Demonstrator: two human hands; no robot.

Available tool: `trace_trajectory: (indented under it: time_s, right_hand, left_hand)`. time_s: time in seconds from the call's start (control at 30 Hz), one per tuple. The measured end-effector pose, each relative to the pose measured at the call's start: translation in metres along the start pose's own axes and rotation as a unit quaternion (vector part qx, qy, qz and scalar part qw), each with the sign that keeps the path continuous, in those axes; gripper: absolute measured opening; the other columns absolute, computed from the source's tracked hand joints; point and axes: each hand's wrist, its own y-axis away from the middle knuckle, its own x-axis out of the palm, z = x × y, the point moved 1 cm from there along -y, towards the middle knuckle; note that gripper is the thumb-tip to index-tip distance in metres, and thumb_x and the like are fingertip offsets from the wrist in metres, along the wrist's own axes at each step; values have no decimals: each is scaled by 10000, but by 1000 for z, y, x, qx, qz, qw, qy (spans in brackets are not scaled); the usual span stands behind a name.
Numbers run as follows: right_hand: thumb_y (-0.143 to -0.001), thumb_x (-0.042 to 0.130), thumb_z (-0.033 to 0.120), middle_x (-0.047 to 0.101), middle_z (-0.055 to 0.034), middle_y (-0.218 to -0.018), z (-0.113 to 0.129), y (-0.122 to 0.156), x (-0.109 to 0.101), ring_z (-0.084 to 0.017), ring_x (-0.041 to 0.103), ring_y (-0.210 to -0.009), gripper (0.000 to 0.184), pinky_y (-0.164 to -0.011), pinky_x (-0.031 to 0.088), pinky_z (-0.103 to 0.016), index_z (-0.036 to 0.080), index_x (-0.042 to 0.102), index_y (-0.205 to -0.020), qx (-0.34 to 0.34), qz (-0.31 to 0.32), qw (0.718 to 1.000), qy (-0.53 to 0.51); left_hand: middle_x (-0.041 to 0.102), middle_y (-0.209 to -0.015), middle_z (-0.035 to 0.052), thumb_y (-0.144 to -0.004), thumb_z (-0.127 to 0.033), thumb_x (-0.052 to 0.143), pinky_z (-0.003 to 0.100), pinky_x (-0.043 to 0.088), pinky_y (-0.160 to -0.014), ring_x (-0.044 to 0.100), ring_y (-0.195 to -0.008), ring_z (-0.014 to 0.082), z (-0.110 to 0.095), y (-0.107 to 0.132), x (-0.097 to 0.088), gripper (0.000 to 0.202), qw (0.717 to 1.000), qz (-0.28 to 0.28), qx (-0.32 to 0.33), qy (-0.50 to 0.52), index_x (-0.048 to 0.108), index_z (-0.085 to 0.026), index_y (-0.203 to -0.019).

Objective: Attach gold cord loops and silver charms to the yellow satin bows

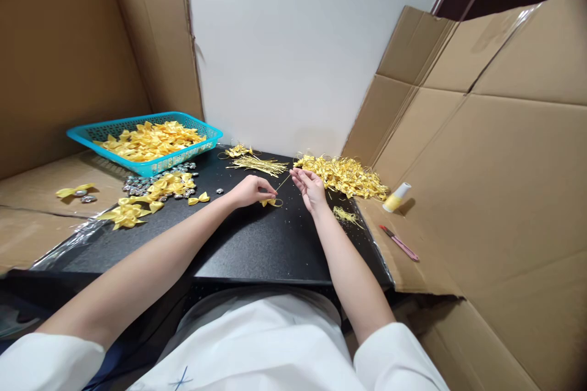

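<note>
Near the middle of the black table, my left hand (251,191) is closed in a pinch on a thin gold cord (283,182). The cord runs taut up to my right hand (312,189), whose thumb and forefinger pinch its other end. Just under my left fingertips shows a small yellow ribbon bow (270,202) with a loop of cord beside it; the fingers partly cover it. Behind my hands lies a bundle of straight gold cords (259,164). Beyond my right hand spreads a heap of yellow bows with cord loops (346,176).
A blue basket (213,132) of yellow bows stands at the back left. Silver buttons (132,186) and loose bows (126,214) lie before it. On the right are cord scraps (346,215), a yellow-and-white thread spool (397,197) and a pink utility knife (401,244). Cardboard walls (495,177) flank the table.
</note>
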Motion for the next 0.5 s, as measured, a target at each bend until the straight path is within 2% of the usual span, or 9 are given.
trace_trajectory:
  time_s: [0.17,0.5]
  right_hand:
    - [-699,778,212,760,-44,-862,0,-2,-3,-190,720,-943,144,-892,575,-325,173,650,-751,-1,-18,1000,8]
    - [-699,775,217,758,-42,-865,2,-6,-9,-198,716,-970,141,-899,575,-331,179,649,-750,-5,-47,999,12]
  left_hand:
    - [764,-767,40,-736,-279,703,228,428,-618,636,-664,147,2,1,-1,143,1000,11,2,-27,786,-184,-802]
    - [729,-769,33,-746,-379,710,244,454,-699,654,-735,168,5,0,-7,182,998,41,29,-40,775,-208,-756]
